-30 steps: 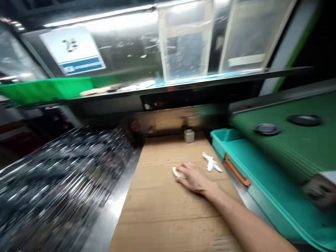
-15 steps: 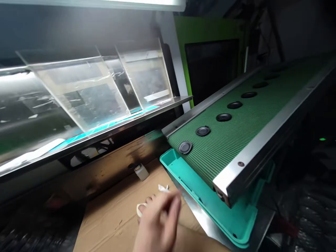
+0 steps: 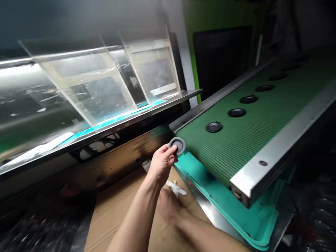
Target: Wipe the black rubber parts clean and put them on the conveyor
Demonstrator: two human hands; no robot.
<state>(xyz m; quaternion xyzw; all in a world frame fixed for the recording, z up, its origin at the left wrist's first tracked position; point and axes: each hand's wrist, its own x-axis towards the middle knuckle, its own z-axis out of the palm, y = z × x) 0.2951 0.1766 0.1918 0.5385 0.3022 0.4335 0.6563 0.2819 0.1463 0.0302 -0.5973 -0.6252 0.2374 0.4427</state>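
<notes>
My left hand [image 3: 160, 163] pinches a round dark-grey disc [image 3: 181, 144] with a raised ring, between thumb and fingers. It holds the disc up at the near left corner of the green conveyor belt [image 3: 210, 150]. Lower down, my right hand [image 3: 169, 204] is over the cardboard [image 3: 120, 206], partly behind my left forearm. Its fingers are hidden, so I cannot see whether it holds anything. A crumpled white scrap [image 3: 178, 189] lies just beyond it. More dark discs, the nearest disc [image 3: 214, 126] among them, sit in a row along the belt.
Under the belt's end stands a teal tray [image 3: 217, 199]. The belt's metal side rail [image 3: 249, 178] juts out at the right. A small white bottle [image 3: 146, 164] stands at the back of the cardboard. At left, clear panels [image 3: 105, 94] lean above a metal ledge [image 3: 126, 122].
My left hand has gone up to the belt's end and taken the nearest disc. The other discs have shifted in view as the camera turned. More of my right forearm shows.
</notes>
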